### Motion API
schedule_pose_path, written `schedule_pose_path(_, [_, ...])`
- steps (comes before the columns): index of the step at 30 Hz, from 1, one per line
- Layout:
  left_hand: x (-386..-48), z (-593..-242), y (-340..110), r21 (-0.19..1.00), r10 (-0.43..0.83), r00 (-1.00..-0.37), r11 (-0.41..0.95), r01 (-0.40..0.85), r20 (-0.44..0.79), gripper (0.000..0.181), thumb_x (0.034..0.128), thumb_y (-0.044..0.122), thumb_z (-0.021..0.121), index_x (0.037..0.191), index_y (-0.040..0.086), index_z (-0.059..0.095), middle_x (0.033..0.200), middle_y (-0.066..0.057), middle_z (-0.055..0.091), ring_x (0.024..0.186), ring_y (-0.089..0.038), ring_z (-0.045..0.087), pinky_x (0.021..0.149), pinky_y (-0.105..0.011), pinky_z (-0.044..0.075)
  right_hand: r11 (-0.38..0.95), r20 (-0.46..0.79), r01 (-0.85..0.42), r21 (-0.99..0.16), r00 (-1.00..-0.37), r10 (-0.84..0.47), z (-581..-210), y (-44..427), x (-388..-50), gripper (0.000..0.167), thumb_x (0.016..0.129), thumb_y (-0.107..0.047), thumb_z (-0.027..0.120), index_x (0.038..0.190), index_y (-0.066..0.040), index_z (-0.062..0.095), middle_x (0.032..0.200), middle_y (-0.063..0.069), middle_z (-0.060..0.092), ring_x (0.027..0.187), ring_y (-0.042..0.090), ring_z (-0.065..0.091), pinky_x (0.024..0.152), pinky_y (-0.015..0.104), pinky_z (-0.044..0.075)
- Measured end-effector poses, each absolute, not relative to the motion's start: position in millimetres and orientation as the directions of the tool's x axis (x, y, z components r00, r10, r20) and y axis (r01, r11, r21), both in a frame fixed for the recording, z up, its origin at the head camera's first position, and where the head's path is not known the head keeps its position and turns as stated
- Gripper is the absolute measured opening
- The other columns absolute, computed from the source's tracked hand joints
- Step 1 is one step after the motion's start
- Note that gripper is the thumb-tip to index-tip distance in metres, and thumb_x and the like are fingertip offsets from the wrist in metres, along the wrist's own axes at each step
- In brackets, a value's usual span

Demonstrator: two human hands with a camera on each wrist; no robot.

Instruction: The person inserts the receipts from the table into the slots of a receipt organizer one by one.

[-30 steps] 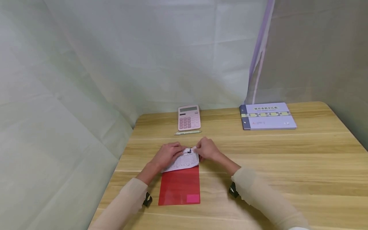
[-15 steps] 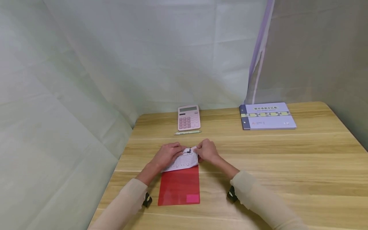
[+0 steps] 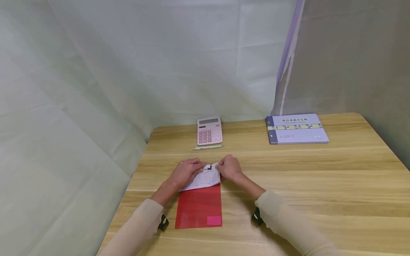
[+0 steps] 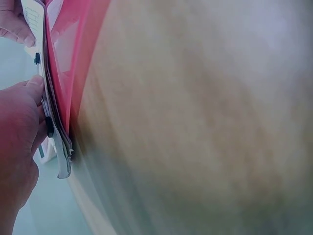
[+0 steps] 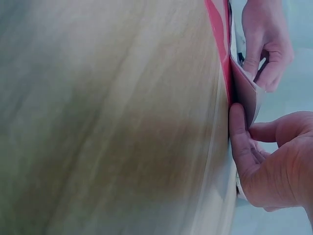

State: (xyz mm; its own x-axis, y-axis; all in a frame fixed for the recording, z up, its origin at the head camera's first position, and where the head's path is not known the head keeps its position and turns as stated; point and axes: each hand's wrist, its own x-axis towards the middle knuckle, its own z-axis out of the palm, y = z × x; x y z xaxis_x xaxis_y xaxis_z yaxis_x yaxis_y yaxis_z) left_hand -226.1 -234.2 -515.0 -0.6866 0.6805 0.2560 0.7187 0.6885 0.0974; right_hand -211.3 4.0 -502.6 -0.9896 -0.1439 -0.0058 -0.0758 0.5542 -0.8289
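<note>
A translucent red folder [image 3: 198,208] with a pink label lies on the wooden table. Over its far part are white sheets printed with a grid [image 3: 203,179]. A metal clip with black ends [image 3: 209,167] crosses their far edge. My left hand [image 3: 186,172] lies over the sheets' far left part, its thumb and fingers at the clip; the left wrist view shows the thumb beside the black pieces [image 4: 49,126]. With thumb and fingers, my right hand [image 3: 230,168] pinches the sheets' raised right corner [image 5: 247,93]. Much of the clip is hidden under the left fingers.
Beyond the hands lie a pen [image 3: 208,147] and a pink calculator [image 3: 209,131]. A blue-white account book [image 3: 297,129] with a patterned band is at the back right. Pale cloth [image 3: 192,64] hangs behind the table [image 3: 307,185] and along its left side.
My right hand has lowered very slightly, still pinching the sheets' corner. The left hand, folder and clip look much as before.
</note>
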Motion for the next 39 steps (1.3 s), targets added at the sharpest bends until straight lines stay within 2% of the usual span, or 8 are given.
schedule_pose_path(8, [-226, -514, -235, 0.089, 0.678, -0.681, 0.687, 0.721, 0.277, 0.029, 0.1032, 0.018, 0.072, 0.132, 0.016, 0.077, 0.106, 0.002, 0.070, 0.097, -0.016, 0.070, 0.087, -0.037, 0.060, 0.588, 0.015, -0.073, -0.806, -0.995, -0.102, -501, 0, -210, 0.024, 0.096, -0.010, 0.078, 0.072, -0.005, 0.081, 0.052, -0.001, 0.065, 0.046, 0.011, 0.061, 0.050, 0.025, 0.044])
schedule_pose_path(12, [-225, -513, -235, 0.081, 0.669, -0.694, 0.702, 0.708, 0.265, 0.030, 0.1029, 0.021, 0.073, 0.132, 0.018, 0.077, 0.106, 0.003, 0.070, 0.096, -0.014, 0.069, 0.087, -0.036, 0.059, 0.596, 0.028, -0.095, -0.797, -0.992, -0.121, -499, 1, -211, 0.024, 0.095, -0.010, 0.077, 0.072, -0.005, 0.081, 0.054, -0.002, 0.066, 0.049, 0.010, 0.060, 0.052, 0.025, 0.045])
schedule_pose_path(16, [-225, -513, -234, 0.066, 0.664, -0.706, 0.715, 0.696, 0.245, 0.031, 0.1033, 0.022, 0.073, 0.134, 0.021, 0.076, 0.106, 0.004, 0.069, 0.094, -0.012, 0.067, 0.085, -0.034, 0.059, 0.571, -0.033, -0.077, -0.817, -0.983, -0.181, -496, 5, -213, 0.029, 0.098, -0.012, 0.074, 0.071, -0.003, 0.079, 0.053, 0.000, 0.066, 0.047, 0.012, 0.061, 0.048, 0.024, 0.043])
schedule_pose_path(21, [-225, -513, -232, 0.063, 0.659, -0.715, 0.724, 0.687, 0.232, 0.032, 0.1032, 0.022, 0.073, 0.135, 0.022, 0.076, 0.106, 0.005, 0.068, 0.092, -0.011, 0.066, 0.084, -0.034, 0.058, 0.536, -0.120, -0.022, -0.844, -0.966, -0.228, -494, 7, -216, 0.032, 0.102, -0.015, 0.071, 0.073, -0.001, 0.078, 0.053, 0.005, 0.066, 0.045, 0.017, 0.067, 0.046, 0.023, 0.048])
schedule_pose_path(28, [-224, -512, -233, 0.085, 0.649, -0.728, 0.731, 0.677, 0.222, 0.032, 0.1028, 0.023, 0.073, 0.135, 0.021, 0.076, 0.106, 0.004, 0.069, 0.094, -0.012, 0.066, 0.087, -0.035, 0.058, 0.572, -0.046, -0.070, -0.818, -0.982, -0.185, -497, 4, -214, 0.037, 0.099, -0.012, 0.073, 0.063, -0.003, 0.073, 0.047, 0.000, 0.062, 0.040, 0.011, 0.059, 0.042, 0.021, 0.036])
schedule_pose_path(33, [-224, -512, -234, 0.099, 0.644, -0.736, 0.735, 0.671, 0.209, 0.032, 0.1032, 0.024, 0.073, 0.135, 0.021, 0.076, 0.107, 0.004, 0.069, 0.095, -0.012, 0.066, 0.088, -0.035, 0.058, 0.568, -0.039, -0.070, -0.820, -0.983, -0.178, -497, 2, -213, 0.035, 0.100, -0.011, 0.073, 0.066, -0.003, 0.075, 0.047, 0.000, 0.061, 0.039, 0.011, 0.060, 0.042, 0.021, 0.038])
schedule_pose_path(36, [-225, -512, -234, 0.107, 0.643, -0.740, 0.736, 0.668, 0.198, 0.033, 0.1032, 0.024, 0.073, 0.136, 0.021, 0.075, 0.108, 0.004, 0.070, 0.096, -0.012, 0.067, 0.089, -0.035, 0.058, 0.577, -0.055, -0.067, -0.814, -0.980, -0.191, -494, 2, -214, 0.029, 0.099, -0.013, 0.075, 0.072, -0.001, 0.074, 0.053, 0.002, 0.064, 0.042, 0.014, 0.063, 0.044, 0.023, 0.045])
schedule_pose_path(39, [-225, -510, -233, 0.116, 0.637, -0.749, 0.743, 0.660, 0.180, 0.033, 0.1031, 0.024, 0.073, 0.136, 0.021, 0.075, 0.108, 0.004, 0.070, 0.096, -0.012, 0.066, 0.088, -0.035, 0.058, 0.612, -0.015, -0.130, -0.780, -0.974, -0.226, -490, 3, -217, 0.015, 0.097, -0.011, 0.077, 0.086, -0.002, 0.072, 0.071, 0.007, 0.073, 0.059, 0.018, 0.070, 0.057, 0.028, 0.054])
